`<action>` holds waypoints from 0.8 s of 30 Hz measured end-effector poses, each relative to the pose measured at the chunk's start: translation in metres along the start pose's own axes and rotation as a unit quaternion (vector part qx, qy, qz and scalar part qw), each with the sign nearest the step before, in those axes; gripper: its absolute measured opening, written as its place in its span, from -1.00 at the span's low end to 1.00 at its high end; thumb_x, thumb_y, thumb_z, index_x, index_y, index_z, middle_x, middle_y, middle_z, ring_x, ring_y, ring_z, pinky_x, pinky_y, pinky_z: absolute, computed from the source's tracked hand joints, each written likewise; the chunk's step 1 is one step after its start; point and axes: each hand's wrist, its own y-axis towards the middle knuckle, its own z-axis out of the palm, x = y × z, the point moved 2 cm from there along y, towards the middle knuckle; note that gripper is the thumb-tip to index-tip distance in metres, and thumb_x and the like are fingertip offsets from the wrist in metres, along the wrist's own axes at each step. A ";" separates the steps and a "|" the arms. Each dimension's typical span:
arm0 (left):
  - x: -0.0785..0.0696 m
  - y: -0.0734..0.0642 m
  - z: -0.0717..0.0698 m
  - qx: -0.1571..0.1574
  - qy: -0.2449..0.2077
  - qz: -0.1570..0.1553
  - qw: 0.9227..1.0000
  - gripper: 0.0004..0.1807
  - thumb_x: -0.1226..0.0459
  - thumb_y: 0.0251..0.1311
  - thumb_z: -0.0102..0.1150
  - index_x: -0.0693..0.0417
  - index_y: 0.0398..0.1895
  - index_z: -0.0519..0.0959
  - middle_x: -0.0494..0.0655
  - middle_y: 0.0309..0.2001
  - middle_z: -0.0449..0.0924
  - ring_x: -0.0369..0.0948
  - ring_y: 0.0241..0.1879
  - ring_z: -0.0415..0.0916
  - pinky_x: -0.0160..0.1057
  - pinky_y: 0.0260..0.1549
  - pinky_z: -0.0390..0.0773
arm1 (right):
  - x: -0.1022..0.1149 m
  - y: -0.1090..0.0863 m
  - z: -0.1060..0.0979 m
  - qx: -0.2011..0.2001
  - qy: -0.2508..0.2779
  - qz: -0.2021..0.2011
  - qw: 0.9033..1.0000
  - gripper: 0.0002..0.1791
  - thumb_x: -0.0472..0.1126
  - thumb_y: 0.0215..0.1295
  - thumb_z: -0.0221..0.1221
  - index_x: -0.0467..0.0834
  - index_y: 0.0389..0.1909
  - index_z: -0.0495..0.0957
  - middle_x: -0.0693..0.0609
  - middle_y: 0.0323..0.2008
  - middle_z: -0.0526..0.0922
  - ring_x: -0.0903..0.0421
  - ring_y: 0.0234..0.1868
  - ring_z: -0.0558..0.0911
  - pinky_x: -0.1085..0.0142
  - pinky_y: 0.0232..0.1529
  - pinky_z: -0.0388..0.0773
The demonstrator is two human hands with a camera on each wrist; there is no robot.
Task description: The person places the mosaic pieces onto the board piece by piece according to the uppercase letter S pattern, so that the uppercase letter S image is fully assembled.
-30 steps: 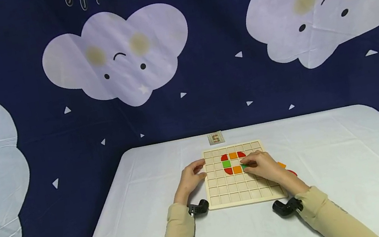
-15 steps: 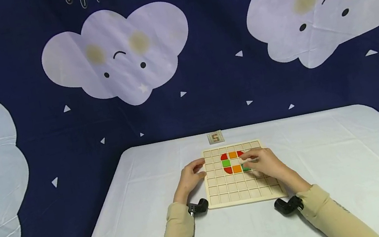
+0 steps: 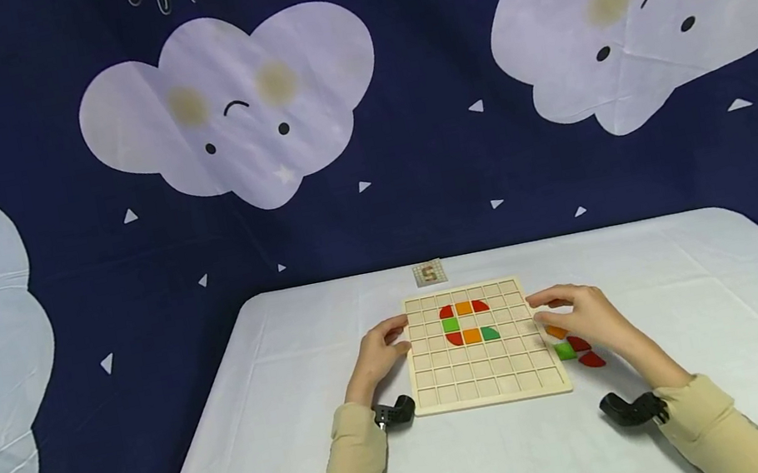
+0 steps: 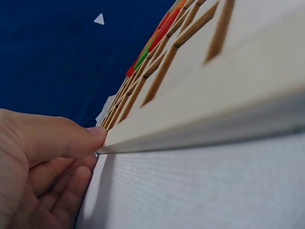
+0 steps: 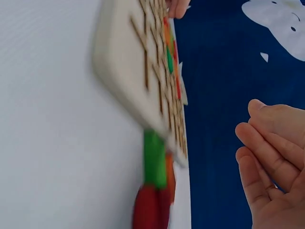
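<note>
A wooden grid board (image 3: 491, 397) lies flat, with several red, orange and green tiles set in its cells. At its left edge rests my left hand (image 3: 375, 361). In the left wrist view the thumb (image 4: 71, 138) touches the board's corner, its other fingers bent loosely alongside. My right hand (image 3: 590, 318) hovers just off the board's right edge, above loose tiles. Among these are an orange tile (image 3: 556, 331), a green square tile (image 3: 565, 352) and a red rounded tile (image 3: 591, 360). Its relaxed fingers (image 5: 267, 152) hold nothing in the right wrist view.
A small pattern card (image 3: 428, 272) lies behind the board near the table's far edge. The white-covered table (image 3: 699, 281) extends to both sides. A dark blue backdrop (image 3: 450, 207) with printed clouds hangs behind it.
My right hand has let go of the dark green rounded tile, now in the board's grid, and moved right to beside the loose tiles. The left hand stays at the board's edge.
</note>
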 end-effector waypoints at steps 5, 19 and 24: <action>0.000 0.000 0.000 0.002 0.003 -0.003 1.000 -0.49 0.53 0.04 0.21 0.32 0.15 0.47 0.15 0.08 0.52 0.01 0.06 0.45 -0.17 0.11 0.45 | -0.008 -0.016 -0.010 0.001 -0.011 0.024 1.000 -0.67 -0.15 0.15 0.32 -0.18 -0.07 0.65 -0.08 -0.07 0.65 -0.15 -0.06 0.59 -0.08 -0.10 0.55; 0.001 0.000 0.001 0.004 0.000 -0.006 1.000 -0.49 0.53 0.05 0.20 0.33 0.15 0.47 0.15 0.08 0.52 0.01 0.07 0.44 -0.15 0.11 0.44 | -0.018 -0.034 -0.006 0.047 -0.040 0.010 0.998 -0.72 -0.19 0.06 0.38 -0.12 -0.16 0.68 0.04 -0.16 0.67 -0.01 -0.13 0.64 0.09 -0.10 0.58; 0.002 0.001 0.001 0.002 -0.003 -0.007 1.000 -0.50 0.52 0.05 0.21 0.32 0.14 0.48 0.15 0.08 0.52 0.00 0.07 0.44 -0.14 0.11 0.44 | -0.020 -0.037 -0.004 0.049 -0.076 -0.006 0.996 -0.70 -0.20 0.00 0.40 -0.09 -0.18 0.69 0.06 -0.17 0.66 0.00 -0.11 0.60 0.11 -0.09 0.54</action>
